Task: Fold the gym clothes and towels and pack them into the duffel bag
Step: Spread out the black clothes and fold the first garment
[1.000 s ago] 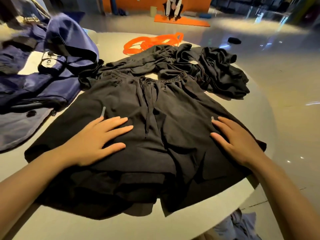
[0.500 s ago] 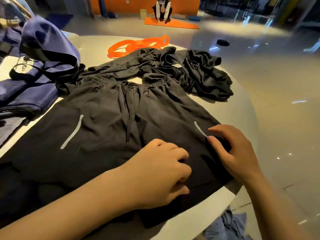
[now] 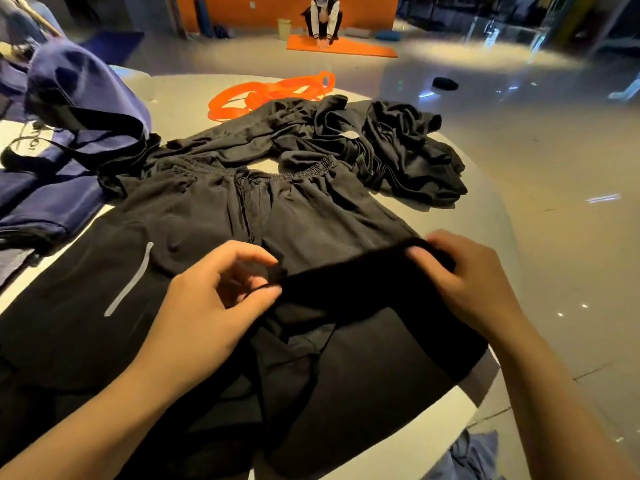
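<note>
The black shorts (image 3: 214,223) lie spread on the white counter (image 3: 180,98), waistband away from the person, a pale stripe on the left leg. The right leg's hem is lifted and pulled taut between the hands: the left hand (image 3: 211,306) pinches it between thumb and fingers, and the right hand (image 3: 471,285) curls its fingers round the other end. Beyond the waistband a crumpled black garment (image 3: 398,150) lies in a heap, touching the shorts. The navy duffel bag (image 3: 62,140) sits at the counter's left, and an orange band (image 3: 270,93) lies at the far side.
</note>
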`<state>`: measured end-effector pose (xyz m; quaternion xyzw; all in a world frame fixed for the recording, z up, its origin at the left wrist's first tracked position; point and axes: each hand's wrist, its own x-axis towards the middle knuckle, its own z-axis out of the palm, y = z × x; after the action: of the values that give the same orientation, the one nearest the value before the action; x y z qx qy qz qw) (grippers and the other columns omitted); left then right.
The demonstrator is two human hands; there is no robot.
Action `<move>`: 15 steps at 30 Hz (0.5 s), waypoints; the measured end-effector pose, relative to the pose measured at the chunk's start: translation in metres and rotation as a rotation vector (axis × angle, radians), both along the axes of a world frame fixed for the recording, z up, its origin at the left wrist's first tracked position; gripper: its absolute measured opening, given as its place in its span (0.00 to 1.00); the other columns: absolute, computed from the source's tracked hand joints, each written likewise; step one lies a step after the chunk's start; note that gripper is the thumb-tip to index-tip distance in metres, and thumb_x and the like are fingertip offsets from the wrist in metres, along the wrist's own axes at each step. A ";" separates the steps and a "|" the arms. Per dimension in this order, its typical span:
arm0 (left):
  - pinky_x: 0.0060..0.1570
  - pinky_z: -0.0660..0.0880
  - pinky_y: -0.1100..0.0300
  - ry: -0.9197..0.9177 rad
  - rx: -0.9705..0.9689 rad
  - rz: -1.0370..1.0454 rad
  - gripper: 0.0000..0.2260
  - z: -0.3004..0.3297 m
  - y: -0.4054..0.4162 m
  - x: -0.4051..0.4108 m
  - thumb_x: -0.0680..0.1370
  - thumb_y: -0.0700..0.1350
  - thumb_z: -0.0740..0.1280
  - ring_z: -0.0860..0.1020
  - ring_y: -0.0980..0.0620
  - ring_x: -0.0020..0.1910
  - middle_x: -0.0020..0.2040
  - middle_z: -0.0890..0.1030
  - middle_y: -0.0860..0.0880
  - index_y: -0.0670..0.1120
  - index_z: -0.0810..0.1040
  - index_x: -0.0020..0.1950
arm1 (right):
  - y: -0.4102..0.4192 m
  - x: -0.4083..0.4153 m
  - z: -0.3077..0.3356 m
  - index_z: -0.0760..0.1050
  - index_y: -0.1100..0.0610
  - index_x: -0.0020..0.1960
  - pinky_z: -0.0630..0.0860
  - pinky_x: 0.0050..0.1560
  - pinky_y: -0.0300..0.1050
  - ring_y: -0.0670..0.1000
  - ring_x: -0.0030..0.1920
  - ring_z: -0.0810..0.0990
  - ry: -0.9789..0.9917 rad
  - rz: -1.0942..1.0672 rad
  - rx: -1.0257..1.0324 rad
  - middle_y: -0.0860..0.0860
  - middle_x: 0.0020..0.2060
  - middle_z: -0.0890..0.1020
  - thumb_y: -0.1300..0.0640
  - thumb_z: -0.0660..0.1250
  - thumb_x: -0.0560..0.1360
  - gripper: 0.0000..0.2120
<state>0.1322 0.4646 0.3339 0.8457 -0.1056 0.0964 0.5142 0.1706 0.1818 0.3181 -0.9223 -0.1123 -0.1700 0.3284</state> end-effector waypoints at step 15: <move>0.69 0.62 0.54 -0.006 0.477 -0.024 0.25 -0.050 0.032 0.011 0.75 0.65 0.52 0.65 0.64 0.66 0.65 0.70 0.64 0.59 0.70 0.68 | 0.058 -0.024 -0.012 0.78 0.50 0.54 0.73 0.46 0.44 0.49 0.51 0.72 -0.155 0.327 -0.321 0.48 0.51 0.77 0.49 0.62 0.76 0.11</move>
<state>0.1429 0.4969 0.2842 0.9416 -0.1369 0.0651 0.3006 0.1468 0.2400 0.3066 -0.9165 -0.3106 -0.1646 0.1910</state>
